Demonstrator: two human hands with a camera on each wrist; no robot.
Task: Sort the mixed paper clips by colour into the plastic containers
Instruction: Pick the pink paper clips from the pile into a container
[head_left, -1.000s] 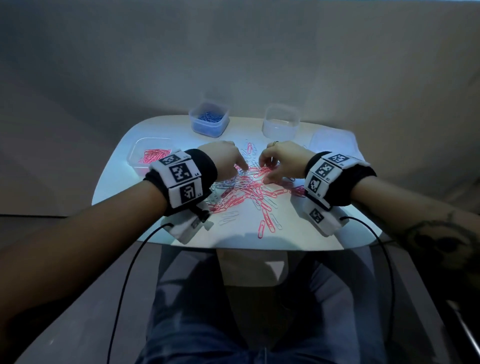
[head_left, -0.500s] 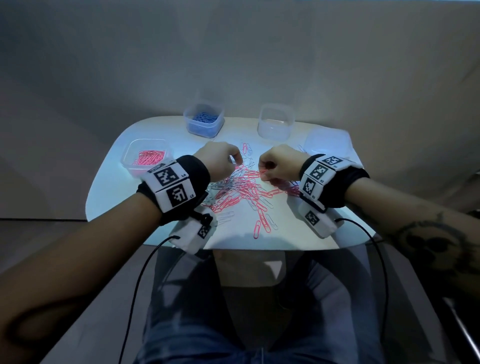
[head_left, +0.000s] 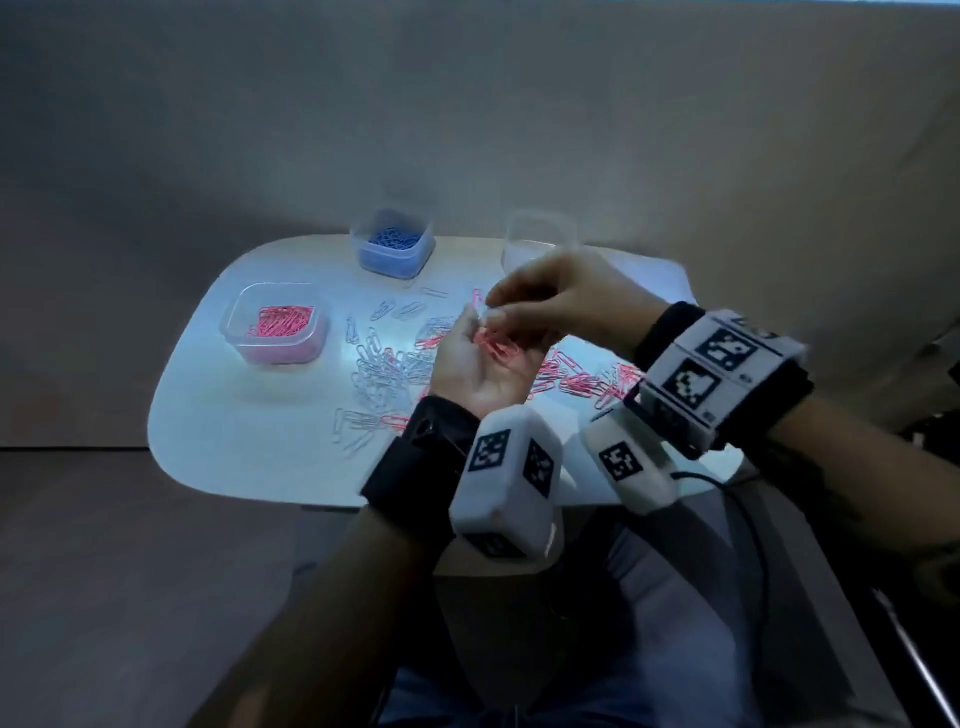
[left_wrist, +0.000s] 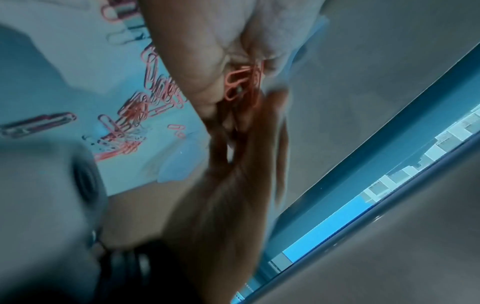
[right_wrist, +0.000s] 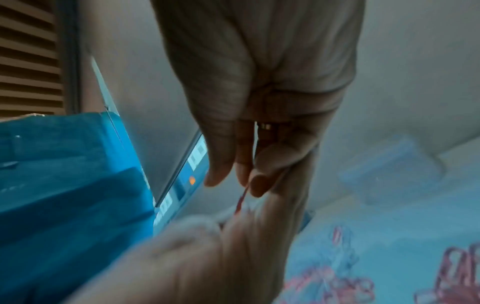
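My left hand (head_left: 480, 364) is turned palm up over the middle of the white table (head_left: 234, 441), its fingers curled around a small bunch of pink paper clips (head_left: 500, 349). In the left wrist view the bunch (left_wrist: 242, 84) lies in the fold of the palm. My right hand (head_left: 550, 301) hovers just above it, thumb and finger pinching a pink clip (right_wrist: 241, 198) at the left palm. On the table lie loose white clips (head_left: 382, 371) and pink clips (head_left: 576, 383). A pink-filled container (head_left: 275, 325) stands left, a blue-filled one (head_left: 392, 244) and a clear one (head_left: 537, 236) at the back.
A flat clear lid (head_left: 662, 283) lies at the table's back right corner. The table's near-left part (head_left: 249, 415) is bare. A few single clips (head_left: 395, 310) lie between the pink container and the pile. My knees are below the table's front edge.
Both hands have lifted off the pile. The left turned palm up holding pink clips; the right came over it. The head camera moved closer and to the right.
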